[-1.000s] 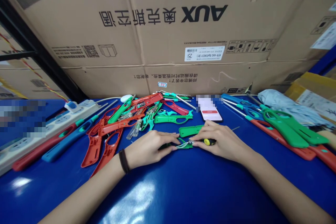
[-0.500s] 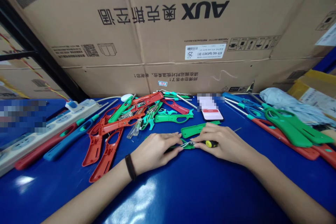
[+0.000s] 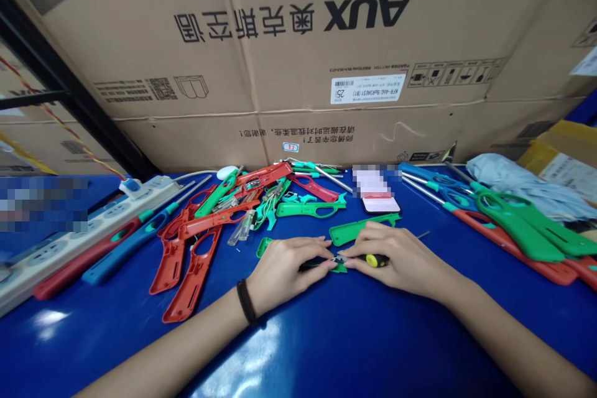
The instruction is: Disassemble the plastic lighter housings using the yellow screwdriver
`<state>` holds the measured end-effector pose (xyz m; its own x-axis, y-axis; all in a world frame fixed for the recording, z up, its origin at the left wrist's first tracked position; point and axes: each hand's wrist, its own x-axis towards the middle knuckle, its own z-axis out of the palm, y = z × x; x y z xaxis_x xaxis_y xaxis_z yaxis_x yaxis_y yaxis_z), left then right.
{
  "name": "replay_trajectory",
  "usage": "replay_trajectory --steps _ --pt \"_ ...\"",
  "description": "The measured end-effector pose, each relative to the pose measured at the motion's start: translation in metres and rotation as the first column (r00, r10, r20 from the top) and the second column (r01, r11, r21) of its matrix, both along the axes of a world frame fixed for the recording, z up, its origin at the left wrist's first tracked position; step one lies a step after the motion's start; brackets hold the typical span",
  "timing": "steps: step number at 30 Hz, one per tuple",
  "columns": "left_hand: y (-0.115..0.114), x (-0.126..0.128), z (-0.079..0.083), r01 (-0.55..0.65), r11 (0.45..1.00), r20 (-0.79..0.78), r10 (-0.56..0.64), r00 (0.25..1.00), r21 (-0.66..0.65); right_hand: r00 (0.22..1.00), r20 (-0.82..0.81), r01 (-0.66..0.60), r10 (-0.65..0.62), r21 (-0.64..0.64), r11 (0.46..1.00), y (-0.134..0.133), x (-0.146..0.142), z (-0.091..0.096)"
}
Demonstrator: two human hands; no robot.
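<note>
Small green plastic part (image 3: 336, 266) with fine wires (image 3: 339, 258), lying on the blue work table (image 3: 326, 348) directly in front of the person, between both hands. The left hand (image 3: 289, 264), with a dark wristband (image 3: 245, 302), is closed, its fingertips pinching the part from the 9 o'clock side. The right hand (image 3: 403, 259) is closed around a yellow-and-black screwdriver (image 3: 377, 260), whose tip meets the wires. A green casing half (image 3: 364, 230) lies at 1 o'clock, with a phone (image 3: 381, 204) beyond it. Heaped red and green casing halves (image 3: 186, 267) lie at 10 o'clock, a power strip (image 3: 88, 242) at 9 o'clock, and long green-and-red casings (image 3: 517, 233) at 2 to 3 o'clock. A cardboard carton (image 3: 364, 25) stands beyond the table at 12 o'clock.
</note>
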<state>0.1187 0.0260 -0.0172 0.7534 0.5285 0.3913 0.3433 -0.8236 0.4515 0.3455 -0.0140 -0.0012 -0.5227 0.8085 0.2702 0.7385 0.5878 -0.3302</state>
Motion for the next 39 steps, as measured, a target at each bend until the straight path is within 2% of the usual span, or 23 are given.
replay_trajectory --steps 3,6,9,14,22,28,39 --pt "0.005 -0.007 0.010 0.058 0.998 -0.064 -0.060 0.996 -0.030 1.000 0.011 0.007 -0.007 -0.005 1.000 0.000 -0.001 0.000" --pt "0.010 -0.012 0.016 0.090 0.996 -0.127 -0.089 0.988 0.004 1.000 0.014 0.014 -0.014 -0.007 1.000 0.000 -0.001 0.001" --pt "0.013 -0.012 0.014 0.108 0.994 -0.115 -0.107 0.988 0.005 1.000 -0.005 0.020 -0.021 -0.013 1.000 0.000 0.001 0.000" --pt "0.011 -0.008 0.006 0.073 0.997 -0.059 -0.072 0.996 0.011 1.000 -0.002 0.014 -0.014 -0.024 1.000 -0.001 0.000 -0.002" --pt "0.009 -0.007 0.006 0.033 0.999 -0.074 -0.030 0.997 0.043 0.998 0.061 -0.007 0.007 0.009 1.000 -0.002 -0.003 0.001" --pt "0.009 -0.007 0.006 0.026 0.999 -0.068 -0.023 0.997 0.033 0.993 -0.065 0.099 -0.103 -0.056 0.993 -0.002 -0.003 -0.002" --pt "0.008 -0.006 0.007 -0.002 1.000 -0.064 0.002 0.998 -0.002 0.998 0.057 -0.029 0.031 -0.030 0.999 -0.007 0.000 0.007"
